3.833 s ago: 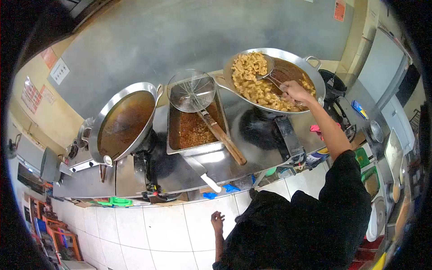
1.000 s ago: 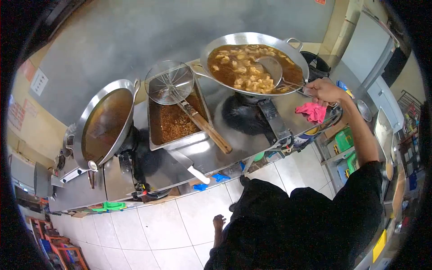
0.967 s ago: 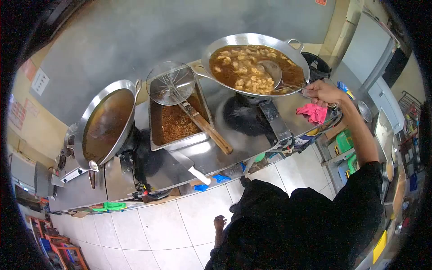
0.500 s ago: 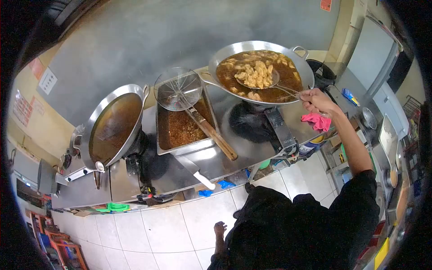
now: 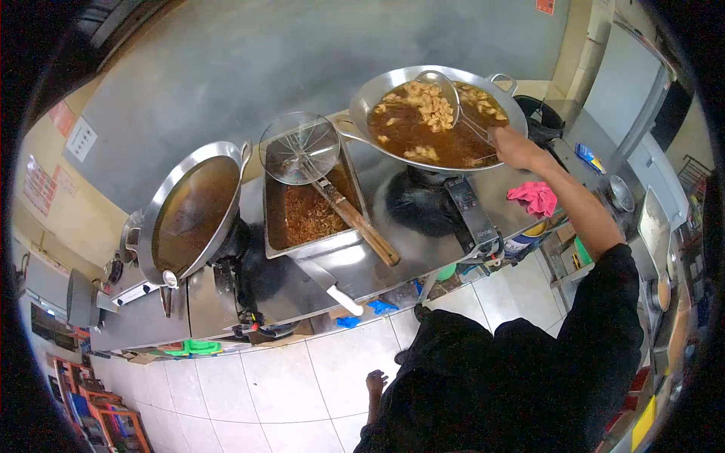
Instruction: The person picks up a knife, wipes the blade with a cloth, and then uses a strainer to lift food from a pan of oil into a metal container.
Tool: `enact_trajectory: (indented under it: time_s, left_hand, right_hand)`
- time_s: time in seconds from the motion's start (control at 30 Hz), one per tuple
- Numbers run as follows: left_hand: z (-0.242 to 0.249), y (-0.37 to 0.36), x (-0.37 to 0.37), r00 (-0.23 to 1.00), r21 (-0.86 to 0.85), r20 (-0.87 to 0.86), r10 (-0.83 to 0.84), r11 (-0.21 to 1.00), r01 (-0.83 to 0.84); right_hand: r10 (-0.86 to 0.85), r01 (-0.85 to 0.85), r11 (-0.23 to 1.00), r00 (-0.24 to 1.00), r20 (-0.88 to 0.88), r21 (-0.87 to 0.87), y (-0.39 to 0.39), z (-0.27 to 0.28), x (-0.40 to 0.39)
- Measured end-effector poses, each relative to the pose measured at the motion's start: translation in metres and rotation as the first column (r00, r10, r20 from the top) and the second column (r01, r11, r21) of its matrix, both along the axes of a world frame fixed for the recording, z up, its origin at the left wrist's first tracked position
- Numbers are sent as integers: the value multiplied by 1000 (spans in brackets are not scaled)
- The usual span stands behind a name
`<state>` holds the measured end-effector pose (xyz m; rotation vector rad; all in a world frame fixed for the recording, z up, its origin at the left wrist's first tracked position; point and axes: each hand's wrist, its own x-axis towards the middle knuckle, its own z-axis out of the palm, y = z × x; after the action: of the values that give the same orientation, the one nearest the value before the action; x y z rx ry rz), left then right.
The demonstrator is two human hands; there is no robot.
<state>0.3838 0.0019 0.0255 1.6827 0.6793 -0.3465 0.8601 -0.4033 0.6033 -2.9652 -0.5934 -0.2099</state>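
Note:
My right hand [image 5: 515,148] is closed round the wire handle of a skimmer [image 5: 448,97], whose bowl tilts in the brown liquid of the large right wok [image 5: 366,102]. Pale food pieces [image 5: 428,104] lie in and beside the skimmer, and others float near the wok's back and front. Low beside my dark clothing hangs my left hand [image 5: 376,380], away from the counter, holding nothing, its fingers apart.
A wooden-handled strainer [image 5: 300,148] rests across a metal tray [image 5: 332,240] of brown crumbs. Left of it stands another wok [image 5: 226,249] of brown liquid. A white-handled knife [image 5: 344,299] juts over the counter edge. A pink cloth [image 5: 535,198] lies at the right.
My right hand has moved slightly up and left. The skimmer's bowl has shifted toward the wok's back and tilted, and the food pieces have spread out.

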Motion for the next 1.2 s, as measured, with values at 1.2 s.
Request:
enact_trajectory:
  time_s: [1.2]
  left_hand:
    - [-17,10,8,921,-346,-234,313,858,-379]
  right_hand:
    - [47,483,485,818,-573,729,-15,-1,37]
